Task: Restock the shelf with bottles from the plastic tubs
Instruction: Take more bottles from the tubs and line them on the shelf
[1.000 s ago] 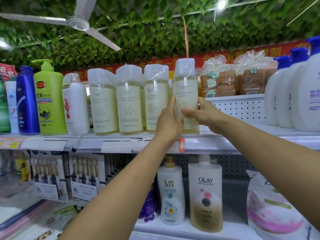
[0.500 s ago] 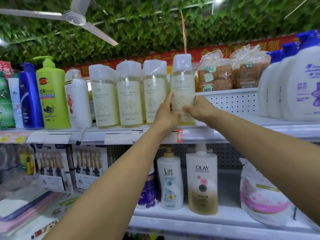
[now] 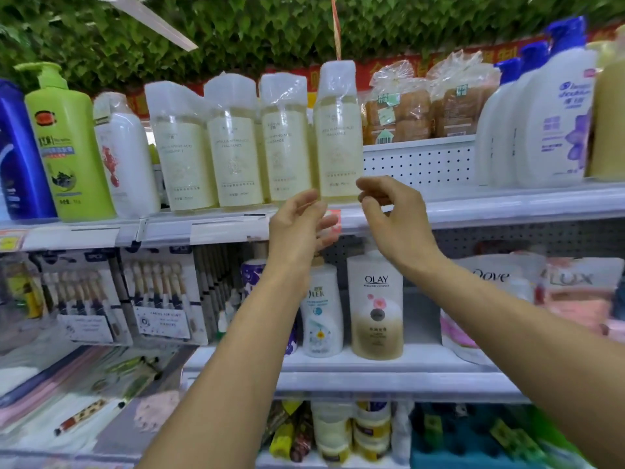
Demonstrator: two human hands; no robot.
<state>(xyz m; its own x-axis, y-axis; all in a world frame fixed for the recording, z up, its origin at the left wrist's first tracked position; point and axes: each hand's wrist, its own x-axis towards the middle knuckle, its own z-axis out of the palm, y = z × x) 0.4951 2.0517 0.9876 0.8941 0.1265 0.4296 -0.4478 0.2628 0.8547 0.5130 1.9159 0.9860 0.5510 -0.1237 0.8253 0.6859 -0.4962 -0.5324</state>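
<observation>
Bottle [image 3: 338, 137] of pale liquid stands on shelf [image 3: 490, 204]; both hands [image 3: 299, 228] [image 3: 394, 221] hang loose, holding nothing.

ceiling: green leaf covering [image 3: 253, 32], white fan blade [image 3: 152, 20] | back: red banner [image 3: 382, 67], white pegboard [image 3: 419, 162] | light: bright, even

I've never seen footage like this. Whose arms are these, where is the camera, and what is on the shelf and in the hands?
There is no machine here: a person wears a wide-angle camera on the head, so you look down their own arms. The left hand and right hand hang just below the top shelf, fingers loosely curled, holding nothing. Just above them stands a pale yellow bottle with a plastic-wrapped cap, the rightmost of four alike in a row. Bagged bread sits behind it. On the shelf below stands an Olay bottle.
</observation>
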